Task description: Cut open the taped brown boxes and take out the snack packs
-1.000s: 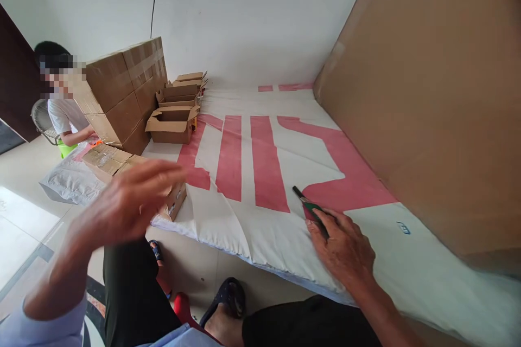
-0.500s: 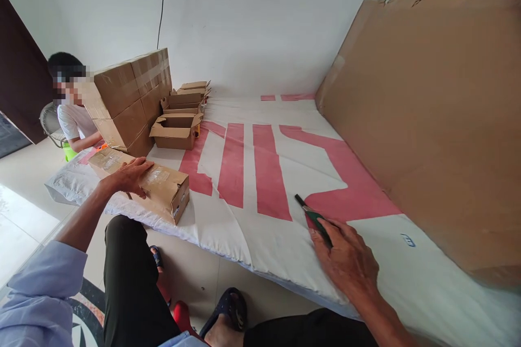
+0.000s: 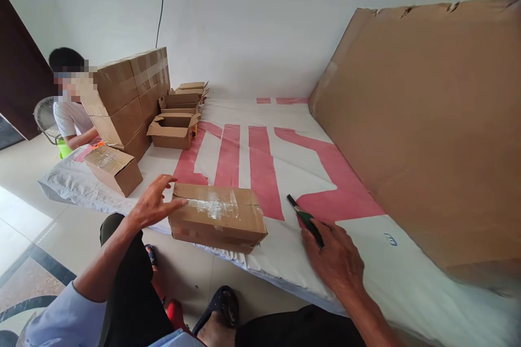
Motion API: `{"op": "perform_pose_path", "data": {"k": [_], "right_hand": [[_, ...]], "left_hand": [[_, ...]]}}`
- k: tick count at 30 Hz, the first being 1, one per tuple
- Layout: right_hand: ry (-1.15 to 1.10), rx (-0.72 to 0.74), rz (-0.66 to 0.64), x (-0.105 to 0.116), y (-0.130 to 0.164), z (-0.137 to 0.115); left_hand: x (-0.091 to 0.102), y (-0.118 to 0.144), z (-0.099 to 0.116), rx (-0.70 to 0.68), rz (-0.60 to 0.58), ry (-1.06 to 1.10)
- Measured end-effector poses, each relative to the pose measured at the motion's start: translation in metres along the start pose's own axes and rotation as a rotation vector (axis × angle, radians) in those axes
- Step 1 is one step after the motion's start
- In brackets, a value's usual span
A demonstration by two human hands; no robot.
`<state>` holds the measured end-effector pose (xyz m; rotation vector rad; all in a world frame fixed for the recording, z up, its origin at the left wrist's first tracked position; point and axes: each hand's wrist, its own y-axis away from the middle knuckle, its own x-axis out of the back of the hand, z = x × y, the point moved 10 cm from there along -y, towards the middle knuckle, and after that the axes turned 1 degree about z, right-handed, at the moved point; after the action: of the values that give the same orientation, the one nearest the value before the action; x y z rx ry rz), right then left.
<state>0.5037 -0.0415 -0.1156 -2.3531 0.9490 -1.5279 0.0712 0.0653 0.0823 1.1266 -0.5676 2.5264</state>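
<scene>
My left hand [image 3: 153, 204] rests with spread fingers against the left end of a taped cardboard box [image 3: 217, 217] that lies on the white and red sheet [image 3: 264, 162] near its front edge. My right hand [image 3: 331, 257] lies on the sheet to the right of the box, fingers closed over a green-handled utility knife [image 3: 306, 219] whose dark tip points up and left. A second taped box [image 3: 113, 168] sits further left on the sheet.
A large cardboard sheet [image 3: 427, 130] leans along the right. Stacked big cartons [image 3: 130, 97] and several open small boxes [image 3: 175, 127] stand at the back left. Another person [image 3: 71, 103] sits behind the cartons. My knees and sandalled feet [image 3: 220, 306] are on the tiled floor.
My left hand reached to the boxes at the left and drew one taped box rightward in front of me. My right hand stayed on the knife.
</scene>
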Motion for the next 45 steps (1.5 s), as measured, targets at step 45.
{"op": "perform_pose_path", "data": {"k": [45], "right_hand": [[-0.633, -0.294, -0.302, 0.065, -0.051, -0.103]], "left_hand": [[-0.038, 0.005, -0.043, 0.142, -0.018, 0.806]]}}
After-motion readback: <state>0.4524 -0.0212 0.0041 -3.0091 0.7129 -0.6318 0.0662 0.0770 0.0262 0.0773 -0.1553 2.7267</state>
